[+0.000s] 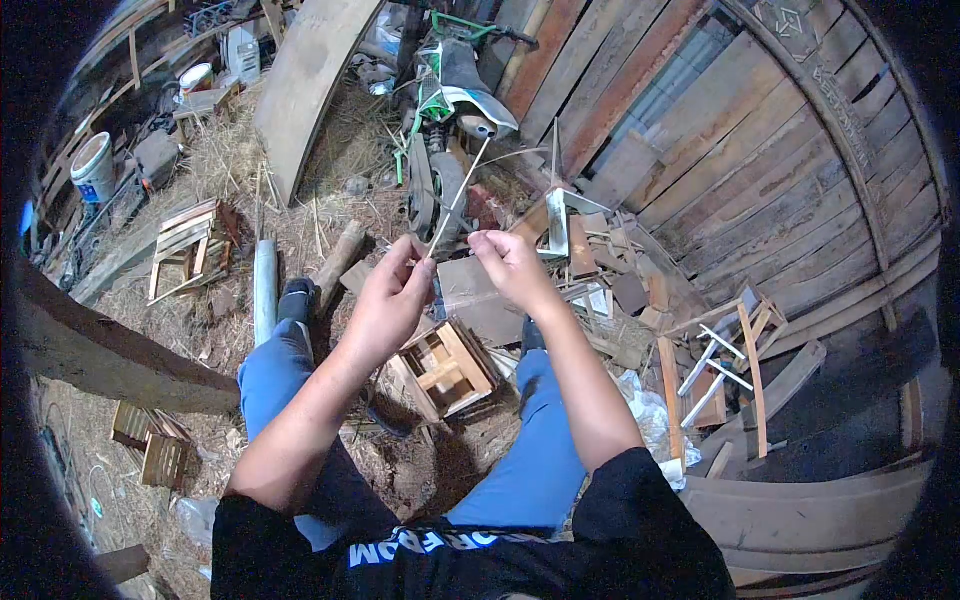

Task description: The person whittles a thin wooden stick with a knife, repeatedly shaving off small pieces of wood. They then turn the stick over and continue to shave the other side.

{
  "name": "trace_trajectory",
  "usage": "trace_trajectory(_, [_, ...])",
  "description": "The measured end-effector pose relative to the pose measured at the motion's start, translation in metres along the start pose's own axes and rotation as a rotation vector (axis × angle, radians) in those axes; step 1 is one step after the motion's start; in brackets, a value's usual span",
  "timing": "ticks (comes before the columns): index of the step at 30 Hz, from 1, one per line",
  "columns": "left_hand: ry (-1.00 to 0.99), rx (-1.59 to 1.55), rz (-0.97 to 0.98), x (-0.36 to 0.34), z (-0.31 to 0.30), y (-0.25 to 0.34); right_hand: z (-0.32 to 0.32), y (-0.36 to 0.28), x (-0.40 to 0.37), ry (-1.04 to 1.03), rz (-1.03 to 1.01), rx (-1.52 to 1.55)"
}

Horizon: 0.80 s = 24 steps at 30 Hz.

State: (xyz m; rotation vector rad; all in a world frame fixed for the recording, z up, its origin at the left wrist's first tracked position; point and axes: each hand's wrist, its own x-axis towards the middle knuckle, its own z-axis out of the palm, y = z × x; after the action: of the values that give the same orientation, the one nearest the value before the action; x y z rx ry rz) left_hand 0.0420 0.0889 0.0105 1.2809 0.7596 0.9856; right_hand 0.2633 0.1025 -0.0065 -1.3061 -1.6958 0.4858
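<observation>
My left hand (398, 290) is closed in a pinch on a thin pale stick (460, 195), which slants up and away toward the motorbike. To its right, my right hand (512, 268) has thumb and fingers pressed together near the stick's lower end. What those fingers hold, if anything, is too small to make out. Below both hands, a small wooden crate (480, 392) with inner slats sits on the ground between my legs. A flat brown board (485, 305) lies just beyond it, partly hidden by my right hand.
A green and white motorbike (455, 90) stands ahead beside a leaning plywood sheet (310, 90). Scrap wood (610, 250) lies piled against the plank wall (740, 140) at right. At left are slatted crates (185, 245), a white bucket (93, 168) and a thick beam (120, 350).
</observation>
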Motion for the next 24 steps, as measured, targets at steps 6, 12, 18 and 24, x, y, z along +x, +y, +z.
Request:
trace_trajectory(6, [-0.019, -0.045, 0.015, 0.003, -0.002, -0.003, 0.000, -0.015, -0.001, -0.097, 0.035, -0.131])
trace_trajectory(12, [-0.018, -0.027, 0.047, 0.002, -0.002, -0.007, 0.000, -0.025, 0.000, -0.084, -0.089, -0.368])
trace_trajectory(18, [0.041, 0.177, 0.103, -0.001, -0.005, -0.012, -0.004, -0.025, 0.000, -0.059, -0.206, -0.580])
trace_trajectory(24, [-0.006, 0.168, -0.017, -0.012, 0.002, -0.009, -0.009, 0.002, 0.005, 0.080, -0.170, -0.415])
